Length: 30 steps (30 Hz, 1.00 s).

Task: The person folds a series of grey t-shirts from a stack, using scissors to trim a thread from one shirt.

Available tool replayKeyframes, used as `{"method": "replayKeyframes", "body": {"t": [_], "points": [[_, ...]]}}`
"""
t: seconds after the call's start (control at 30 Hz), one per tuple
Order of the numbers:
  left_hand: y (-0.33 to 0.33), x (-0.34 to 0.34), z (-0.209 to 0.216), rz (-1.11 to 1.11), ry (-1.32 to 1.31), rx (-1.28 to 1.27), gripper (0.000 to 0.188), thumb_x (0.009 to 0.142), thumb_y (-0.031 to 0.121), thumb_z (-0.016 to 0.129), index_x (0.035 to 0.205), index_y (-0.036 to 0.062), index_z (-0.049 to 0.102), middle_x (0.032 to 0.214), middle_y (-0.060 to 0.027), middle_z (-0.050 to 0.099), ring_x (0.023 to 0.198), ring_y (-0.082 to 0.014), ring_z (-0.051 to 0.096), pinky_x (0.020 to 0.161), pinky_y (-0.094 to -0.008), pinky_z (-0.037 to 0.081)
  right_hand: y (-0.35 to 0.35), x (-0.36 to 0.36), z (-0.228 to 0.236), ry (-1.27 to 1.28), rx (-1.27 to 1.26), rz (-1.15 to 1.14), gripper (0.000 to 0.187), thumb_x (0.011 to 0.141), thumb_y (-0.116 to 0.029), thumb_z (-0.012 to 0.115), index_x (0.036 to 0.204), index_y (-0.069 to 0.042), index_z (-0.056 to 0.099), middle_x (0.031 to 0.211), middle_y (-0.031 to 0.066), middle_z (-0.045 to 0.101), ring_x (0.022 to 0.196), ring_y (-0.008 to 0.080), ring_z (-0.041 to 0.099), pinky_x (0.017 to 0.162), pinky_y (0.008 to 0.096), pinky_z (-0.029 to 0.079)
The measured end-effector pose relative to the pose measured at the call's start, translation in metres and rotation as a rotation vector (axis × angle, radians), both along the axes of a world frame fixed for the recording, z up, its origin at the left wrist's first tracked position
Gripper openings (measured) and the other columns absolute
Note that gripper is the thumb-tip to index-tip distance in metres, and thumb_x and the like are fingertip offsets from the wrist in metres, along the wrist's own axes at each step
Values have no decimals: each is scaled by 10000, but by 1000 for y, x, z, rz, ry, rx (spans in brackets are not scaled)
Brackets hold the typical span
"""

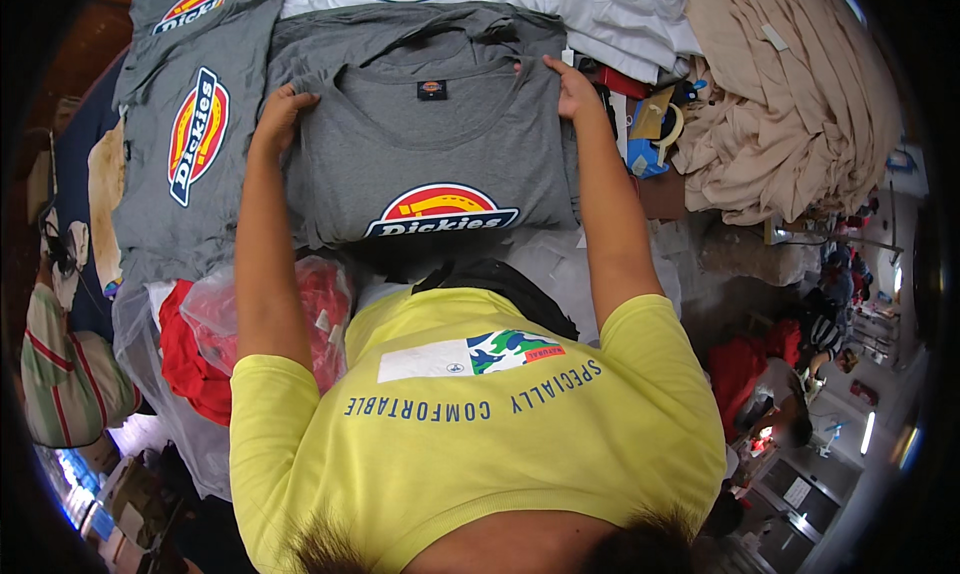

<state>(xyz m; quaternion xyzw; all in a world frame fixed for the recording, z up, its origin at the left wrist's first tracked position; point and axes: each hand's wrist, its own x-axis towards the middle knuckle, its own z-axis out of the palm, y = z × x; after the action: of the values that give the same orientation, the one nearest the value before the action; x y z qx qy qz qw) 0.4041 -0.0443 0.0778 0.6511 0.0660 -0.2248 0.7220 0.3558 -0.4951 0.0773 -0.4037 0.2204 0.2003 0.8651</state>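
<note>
A grey T-shirt [400, 154] lies in front of me, folded to a rough rectangle, its neckline away from me and a red, yellow and navy print at its near edge. At its far left corner my left hand [284, 114] pinches the cloth, fingers closed. My right hand [572, 86] grips the far right corner between thumb and fingers. A small dark label [432, 90] shows inside the neckline. More grey cloth [500, 24] lies just beyond the shirt.
Grey printed shirts [150, 164] lie on the left, white shirts [620, 19] at the back. Beige cloth [790, 104] is heaped at the right, beside a tape dispenser [650, 154]. Clear plastic bags with red cloth [190, 354] sit at lower left. People [780, 399] are further right.
</note>
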Motion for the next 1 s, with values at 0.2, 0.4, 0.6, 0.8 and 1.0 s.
{"method": "replayKeyframes", "body": {"t": [0.2,0.4,0.6,0.8,1.0], "points": [[17,-51,26,63,-544,732,253,782,118,577,1012,13,567,918,-109,627,815,-213,596,759,-287,448,31,-54,64,-127,-1291,-63,292,836,-228,543,1038,-17,557,1039,125,593,951,272,567,828,360,446],[-63,-164,26,-368,-1009,924,423,809,87,498,1223,40,427,1286,-141,411,1211,-300,365,996,-435,278,119,-149,27,-1176,-1758,490,420,843,-305,495,1216,-113,475,1269,78,447,1198,229,384,979,385,302],[-62,-156,4,-542,-958,1175,669,819,438,469,1337,59,279,1401,-104,252,1302,-249,214,1042,-443,161,102,-147,4,-922,-2022,620,556,848,-423,440,1310,-126,352,1375,35,320,1269,192,288,1027,450,197],[-34,-89,-7,-361,-1025,1368,636,847,466,402,1341,83,280,1401,-67,261,1296,-220,232,1036,-474,155,83,-105,3,-843,-2161,439,542,862,-404,427,1323,-136,332,1383,28,305,1273,200,279,1020,465,197],[-41,-28,-11,-192,-1145,1441,587,862,432,403,1337,104,294,1374,-50,315,1269,-212,286,1016,-495,187,62,-39,-12,-829,-2170,288,506,876,-382,409,1322,-155,334,1383,26,304,1269,203,285,1007,481,216]]}}
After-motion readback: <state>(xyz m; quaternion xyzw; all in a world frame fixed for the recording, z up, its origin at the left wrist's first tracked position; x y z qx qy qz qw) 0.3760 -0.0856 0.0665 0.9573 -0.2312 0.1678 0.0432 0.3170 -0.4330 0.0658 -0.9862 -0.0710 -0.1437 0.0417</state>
